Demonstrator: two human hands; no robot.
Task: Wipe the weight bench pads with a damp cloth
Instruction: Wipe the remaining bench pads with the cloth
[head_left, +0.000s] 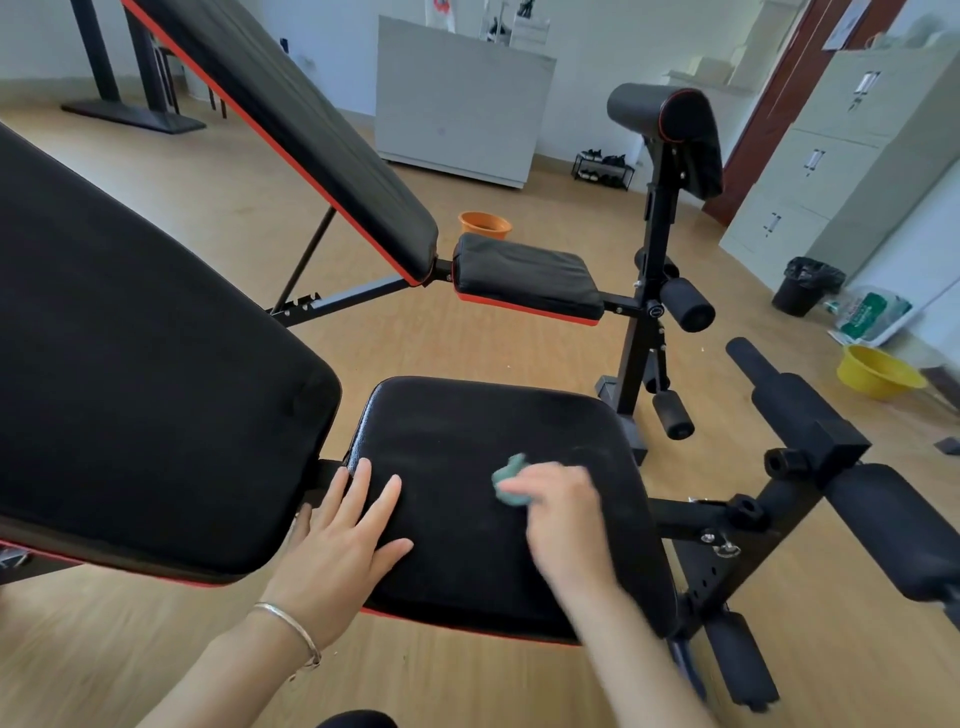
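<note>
The left grip (353, 535) is laid flat on the seat pad (467, 415), fingers straight and spread, holding nothing; the inclined back pad (130, 364) rises just left of it. To its right, the right grip (563, 514), blurred, is curled round a bunched teal cloth (511, 486) pressed to the same pad. With so small a wad, strips beyond the grip could be missed and damp streaks left. No brand can be read; print on the bag (872, 312) far right of both grips is illegible.
</note>
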